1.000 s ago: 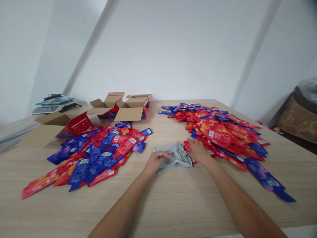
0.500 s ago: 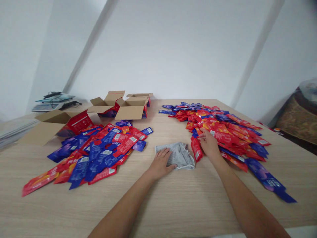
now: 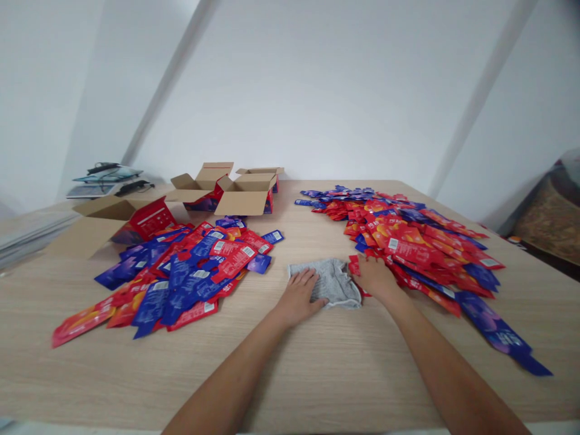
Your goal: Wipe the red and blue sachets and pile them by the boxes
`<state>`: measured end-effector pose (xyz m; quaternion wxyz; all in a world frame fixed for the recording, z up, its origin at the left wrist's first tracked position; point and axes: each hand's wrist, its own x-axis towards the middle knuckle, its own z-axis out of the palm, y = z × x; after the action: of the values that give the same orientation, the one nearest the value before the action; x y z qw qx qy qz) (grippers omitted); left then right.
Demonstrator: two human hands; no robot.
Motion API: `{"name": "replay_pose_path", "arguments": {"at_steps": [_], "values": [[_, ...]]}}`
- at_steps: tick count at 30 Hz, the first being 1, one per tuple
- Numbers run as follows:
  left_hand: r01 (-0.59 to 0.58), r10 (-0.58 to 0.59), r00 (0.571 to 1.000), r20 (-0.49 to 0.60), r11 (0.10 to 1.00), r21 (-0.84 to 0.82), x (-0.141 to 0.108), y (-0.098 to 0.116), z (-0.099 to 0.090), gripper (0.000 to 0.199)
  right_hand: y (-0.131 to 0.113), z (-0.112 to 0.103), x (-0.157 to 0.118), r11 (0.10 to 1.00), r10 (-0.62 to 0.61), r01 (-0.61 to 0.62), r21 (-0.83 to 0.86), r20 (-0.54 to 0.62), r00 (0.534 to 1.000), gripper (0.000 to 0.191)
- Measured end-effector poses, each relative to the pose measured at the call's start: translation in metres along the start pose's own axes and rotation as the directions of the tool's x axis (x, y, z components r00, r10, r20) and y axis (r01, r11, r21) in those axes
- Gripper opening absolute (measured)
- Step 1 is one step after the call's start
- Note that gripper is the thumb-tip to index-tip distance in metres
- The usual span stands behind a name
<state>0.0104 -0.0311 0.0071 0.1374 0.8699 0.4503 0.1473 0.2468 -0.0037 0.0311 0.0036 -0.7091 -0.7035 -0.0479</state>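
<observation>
My left hand [image 3: 301,297] lies with its fingers flat on the left part of a crumpled grey cloth [image 3: 338,284], which has a pale edge. Just right of the cloth, my right hand [image 3: 375,279] covers the middle of a red packet [image 3: 354,265], fingers curled down over it. Only the packet's ends show; my fingertips are partly hidden. Beyond and to the right of that hand spreads a large pile of red and blue packets [image 3: 408,238]. A second, smaller pile of red and blue packets [image 3: 190,272] is left of my left hand.
Open cardboard boxes, including a near one [image 3: 156,220] and a farther one [image 3: 244,196], stand behind the left pile. A stack of flat items with a cable [image 3: 109,180] is at the far left. A lone blue packet [image 3: 493,326] points toward the table's right front.
My right hand has moved from the edge of the large pile down and left onto the red packet beside the cloth. My left hand stays on the cloth. The view has shifted slightly.
</observation>
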Motion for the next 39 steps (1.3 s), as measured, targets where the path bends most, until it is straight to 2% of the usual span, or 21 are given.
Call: {"name": "replay_pose_path", "arguments": {"at_steps": [2,6,10,14,17,19,21,22,23,25,26,28,30,32,36,39], "values": [[-0.006,0.006,1.000,0.000,1.000,0.016,0.000,-0.001,0.000,0.067,-0.002,-0.003,0.000,1.000,-0.021,0.021,-0.014,-0.002,1.000,0.051],[-0.009,0.009,1.000,0.001,0.999,0.041,0.000,-0.002,0.000,0.067,-0.012,-0.008,-0.004,0.997,-0.067,0.066,-0.051,-0.027,0.997,0.031],[-0.009,0.009,1.000,-0.001,0.999,0.053,-0.001,-0.003,0.001,0.066,-0.020,-0.006,-0.006,0.997,-0.035,0.033,-0.069,-0.031,0.999,0.031],[-0.012,0.011,1.000,0.004,0.998,0.057,-0.001,-0.004,0.001,0.066,-0.005,-0.010,-0.006,0.998,0.043,-0.047,-0.029,-0.121,0.992,0.038],[-0.010,0.009,1.000,0.001,0.998,0.060,0.000,-0.002,0.001,0.066,0.013,-0.021,-0.006,0.985,0.122,-0.091,0.146,-0.217,0.968,0.044],[-0.015,0.015,1.000,-0.006,0.998,0.058,0.003,-0.001,0.003,0.066,0.018,-0.029,-0.005,0.925,0.215,-0.074,0.372,-0.351,0.911,0.050],[-0.014,0.015,1.000,-0.023,0.999,0.045,0.005,0.002,0.004,0.069,0.011,-0.030,-0.004,0.794,0.276,0.077,0.604,-0.469,0.839,0.056],[-0.003,0.004,0.999,-0.037,0.999,0.037,0.006,0.003,0.005,0.073,0.003,-0.027,-0.003,0.706,0.277,0.175,0.686,-0.496,0.823,0.057],[0.018,-0.016,0.998,-0.054,0.999,0.030,0.008,0.004,0.007,0.077,-0.008,-0.022,-0.002,0.618,0.263,0.258,0.743,-0.504,0.823,0.058],[0.078,-0.074,0.993,-0.095,0.996,0.037,0.009,0.004,0.009,0.085,-0.031,-0.005,0.000,0.507,0.185,0.319,0.801,-0.463,0.867,0.059],[0.106,-0.100,0.989,-0.112,0.993,0.054,0.009,0.004,0.010,0.088,-0.042,0.005,0.001,0.510,0.140,0.309,0.803,-0.432,0.891,0.059],[0.133,-0.120,0.985,-0.120,0.986,0.104,0.009,0.001,0.011,0.092,-0.058,0.022,0.001,0.614,0.024,0.287,0.735,-0.381,0.924,0.058],[0.121,-0.108,0.990,-0.094,0.981,0.151,0.008,-0.001,0.012,0.095,-0.067,0.033,-0.001,0.754,-0.099,0.295,0.587,-0.343,0.934,0.055],[0.099,-0.090,0.994,-0.057,0.978,0.185,0.008,-0.004,0.011,0.098,-0.071,0.036,-0.004,0.845,-0.211,0.322,0.426,-0.287,0.934,0.055],[0.081,-0.080,0.997,-0.018,0.969,0.232,0.007,-0.003,0.008,0.099,-0.073,0.030,-0.011,0.884,-0.362,0.388,0.263,-0.142,0.921,0.057],[0.084,-0.088,0.996,0.004,0.962,0.260,0.006,0.000,0.005,0.103,-0.071,0.026,-0.012,0.886,-0.395,0.407,0.221,-0.098,0.913,0.056]]}}
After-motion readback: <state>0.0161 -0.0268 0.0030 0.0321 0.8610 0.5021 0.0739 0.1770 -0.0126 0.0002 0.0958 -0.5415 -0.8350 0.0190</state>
